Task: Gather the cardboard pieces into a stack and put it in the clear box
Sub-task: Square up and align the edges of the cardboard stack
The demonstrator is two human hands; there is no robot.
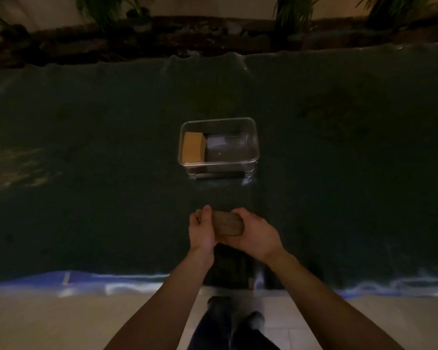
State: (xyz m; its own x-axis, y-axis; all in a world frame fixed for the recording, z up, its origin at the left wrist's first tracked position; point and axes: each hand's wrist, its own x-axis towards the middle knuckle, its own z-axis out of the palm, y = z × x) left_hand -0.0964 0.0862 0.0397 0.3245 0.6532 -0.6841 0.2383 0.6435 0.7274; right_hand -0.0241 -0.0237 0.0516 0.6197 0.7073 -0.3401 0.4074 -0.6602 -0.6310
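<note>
Both my hands hold a brown stack of cardboard pieces (pixel 226 223) above the dark table, near its front edge. My left hand (pixel 202 231) grips the stack's left end with the thumb on top. My right hand (pixel 253 234) wraps its right end from below and behind. The clear box (pixel 256 147) stands on the table a little beyond my hands, apart from them. Inside it, an orange-brown cardboard stack (pixel 193 149) lies at the left, and a grey block (pixel 216 145) sits beside that stack.
The dark table covering (pixel 86 160) spreads wide to both sides, with its front edge (pixel 111 281) close to me. Plants and dark stones (pixel 137 39) line the far side. My legs and feet (pixel 233 324) stand on a light tiled floor below.
</note>
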